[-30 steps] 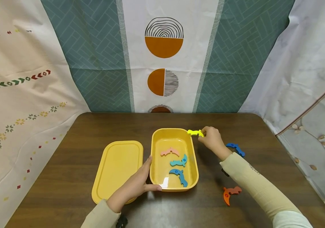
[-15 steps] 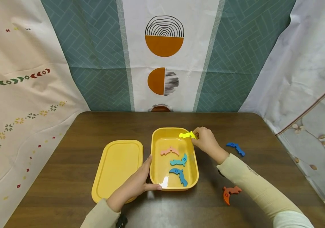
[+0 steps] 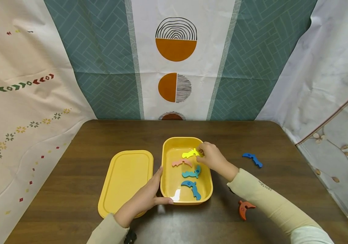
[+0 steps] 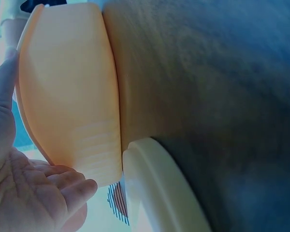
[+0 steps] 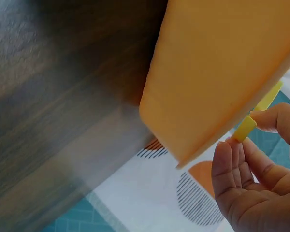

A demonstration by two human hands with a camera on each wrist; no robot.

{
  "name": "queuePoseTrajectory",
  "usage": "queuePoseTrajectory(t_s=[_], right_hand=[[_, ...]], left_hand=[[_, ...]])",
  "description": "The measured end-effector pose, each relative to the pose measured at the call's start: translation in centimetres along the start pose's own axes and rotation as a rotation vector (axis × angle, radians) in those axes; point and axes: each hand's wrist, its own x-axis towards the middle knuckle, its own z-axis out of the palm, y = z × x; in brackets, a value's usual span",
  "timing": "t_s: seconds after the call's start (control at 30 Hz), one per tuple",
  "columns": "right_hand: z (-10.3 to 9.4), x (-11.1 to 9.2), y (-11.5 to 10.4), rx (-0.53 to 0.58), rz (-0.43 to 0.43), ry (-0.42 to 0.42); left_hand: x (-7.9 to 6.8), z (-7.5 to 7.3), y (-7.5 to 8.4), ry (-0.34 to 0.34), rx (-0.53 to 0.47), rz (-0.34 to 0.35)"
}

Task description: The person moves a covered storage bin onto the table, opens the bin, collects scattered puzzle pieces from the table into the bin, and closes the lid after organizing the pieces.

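My right hand (image 3: pixel 212 156) pinches a yellow toy knife (image 3: pixel 189 154) between thumb and fingertips, over the far part of the yellow box (image 3: pixel 183 138). In the right wrist view the yellow toy knife's end (image 5: pixel 244 129) shows between the fingertips, beside the box's rim. A pink toy knife (image 3: pixel 181 162), a teal one (image 3: pixel 191 173) and a blue one (image 3: pixel 193 188) lie inside the box. My left hand (image 3: pixel 144 198) rests against the box's near left corner, thumb along the front and fingers straight along the left side; the left wrist view shows its fingers (image 4: pixel 77 191) against the wall.
The box's yellow lid (image 3: pixel 126 179) lies flat on the brown table (image 3: pixel 61 189), left of the box. To the right lie a dark blue toy knife (image 3: pixel 253 159) and an orange-red one (image 3: pixel 244 209), partly behind the right sleeve (image 3: pixel 271 196). Curtains hang behind the table.
My right hand has carried the yellow toy knife left and nearer, from beyond the box's right rim to over its inside. The left hand and box have stayed put.
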Motion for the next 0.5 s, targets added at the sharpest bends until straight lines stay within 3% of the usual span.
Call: queuePoseTrajectory(t_s=[0.5], right_hand=[[1.3,-0.3,-1.1,-0.023,-0.135,-0.094]], left_hand=[[-0.1,-0.1,-0.1,-0.014,-0.004,0.004]])
